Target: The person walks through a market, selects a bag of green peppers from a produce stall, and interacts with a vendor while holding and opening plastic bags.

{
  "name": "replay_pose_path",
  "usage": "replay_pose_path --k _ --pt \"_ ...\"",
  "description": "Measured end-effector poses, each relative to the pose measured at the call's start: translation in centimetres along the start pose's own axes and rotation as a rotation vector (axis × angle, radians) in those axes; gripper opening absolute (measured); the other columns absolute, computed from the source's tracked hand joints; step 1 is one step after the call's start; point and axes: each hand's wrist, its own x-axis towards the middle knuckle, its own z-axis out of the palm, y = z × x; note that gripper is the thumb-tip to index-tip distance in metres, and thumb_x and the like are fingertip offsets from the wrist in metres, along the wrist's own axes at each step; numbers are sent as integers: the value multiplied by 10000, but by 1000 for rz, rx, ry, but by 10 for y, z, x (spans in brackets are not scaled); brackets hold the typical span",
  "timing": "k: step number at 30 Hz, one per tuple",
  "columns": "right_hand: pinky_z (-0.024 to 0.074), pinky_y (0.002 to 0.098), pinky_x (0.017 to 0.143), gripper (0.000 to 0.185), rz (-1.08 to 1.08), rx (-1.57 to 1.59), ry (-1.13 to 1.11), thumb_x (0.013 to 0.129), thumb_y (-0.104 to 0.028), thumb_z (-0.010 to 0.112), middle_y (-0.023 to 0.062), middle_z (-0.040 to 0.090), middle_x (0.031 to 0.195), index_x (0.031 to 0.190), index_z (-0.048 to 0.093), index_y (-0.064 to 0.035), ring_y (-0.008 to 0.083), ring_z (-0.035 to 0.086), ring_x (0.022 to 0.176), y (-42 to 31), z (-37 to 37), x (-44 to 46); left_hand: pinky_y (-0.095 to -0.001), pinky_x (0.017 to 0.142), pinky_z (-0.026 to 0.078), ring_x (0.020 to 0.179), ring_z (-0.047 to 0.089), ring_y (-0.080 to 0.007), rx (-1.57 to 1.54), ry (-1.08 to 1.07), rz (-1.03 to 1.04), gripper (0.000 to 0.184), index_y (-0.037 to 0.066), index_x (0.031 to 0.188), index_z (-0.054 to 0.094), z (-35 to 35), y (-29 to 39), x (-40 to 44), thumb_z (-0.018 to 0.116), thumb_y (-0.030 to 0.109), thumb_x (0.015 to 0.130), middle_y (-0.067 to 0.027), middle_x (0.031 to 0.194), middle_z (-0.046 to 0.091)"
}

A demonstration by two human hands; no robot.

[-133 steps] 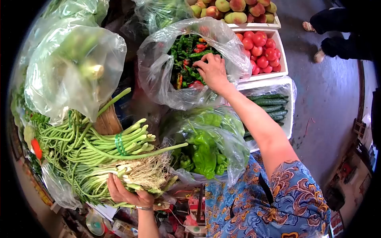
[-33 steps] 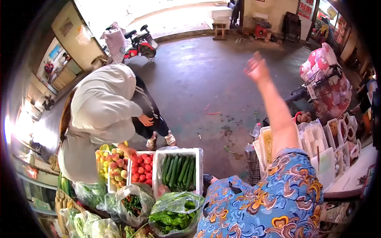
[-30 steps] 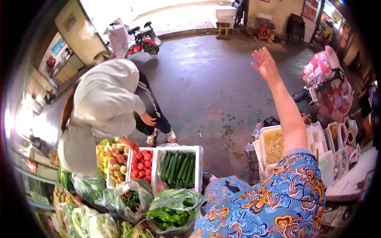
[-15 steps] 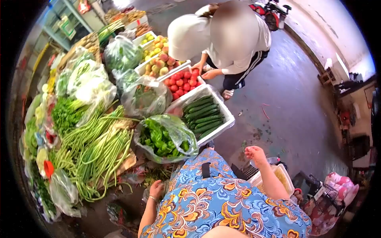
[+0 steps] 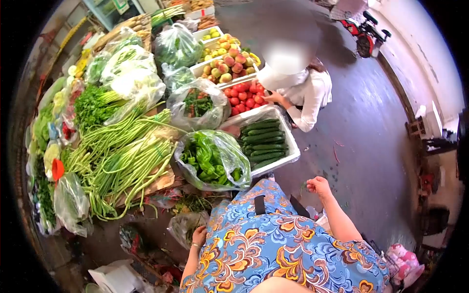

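Right hand [image 5: 318, 186]: out over grey floor [image 5: 376, 195], well apart from the crates; fingers drawn in narrow, thumb close to forefinger. Small green scrap [image 5: 304, 187]: just beside those fingertips; cannot tell whether gripped or lying on the floor beyond.

Left hand [image 5: 199, 236]: low, at the side of a blue patterned dress [image 5: 273, 239]; fingers loosely bent; cannot tell whether holding anything. Clear plastic bag [image 5: 188, 225]: just beside the left hand, below the stall's near edge; cannot tell whether touching.

Pepper bag [image 5: 244, 178]: clear, open-mouthed, filled with green peppers [image 5: 202, 156]; between long green beans [image 5: 129, 161] and a white box [image 5: 293, 151]. Cucumbers [image 5: 264, 141]: side by side inside that box. Tomatoes [image 5: 244, 97]: in the neighbouring box. Peaches [image 5: 229, 63]: next beyond the tomatoes. Chilli bag [image 5: 178, 110]: clear, beside tomatoes and pepper bag.

Person in white top [image 5: 312, 97]: low beside the tomatoes, one hand [image 5: 274, 96] at the box's outer edge; head blurred.
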Motion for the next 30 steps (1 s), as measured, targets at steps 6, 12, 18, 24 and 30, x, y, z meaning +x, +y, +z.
replay_pose_path --k 6,12,18,24,30 --pt "511 242 593 74 84 -94 -125 856 -86 622 59 634 828 893 615 -23 129 623 710 -26 8 49 -355 788 531 909 663 -244 285 136 49 358 7 1224 589 36 116 -21 614 120 885 -114 1063 684" --pt "493 260 654 631 140 -261 -315 883 -176 635 59 450 1308 1462 383 -194 130 596 938 -79 28 58 -429 985 425 1223 522 -312 883 745 937 400 49 1301 541 12 328 38 547 138 910 -181 1324 548" --pt "461 251 666 570 50 -562 -427 901 -292 641 46 611 1034 1391 451 -71 106 556 861 -71 83 171 -493 1140 193 1426 240 -347 1022 1083 656 611 103 1501 287 -56 448 166 467 354 974 -153 1542 284" --pt "432 359 993 607 -166 -682 -556 914 -411 599 190 580 1279 1337 487 10 268 554 1183 -95 200 305 -544 1150 75 1465 144 -285 1170 1076 548 605 207 1517 261 -97 467 255 245 523 1002 -65 1591 183" --pt "390 369 1032 658 -308 -626 -477 925 -487 538 210 553 1308 1343 470 17 303 510 1237 -119 323 442 -494 1121 133 1431 253 -262 1018 1049 670 559 231 1516 277 -110 487 276 293 470 1011 -54 1587 215"
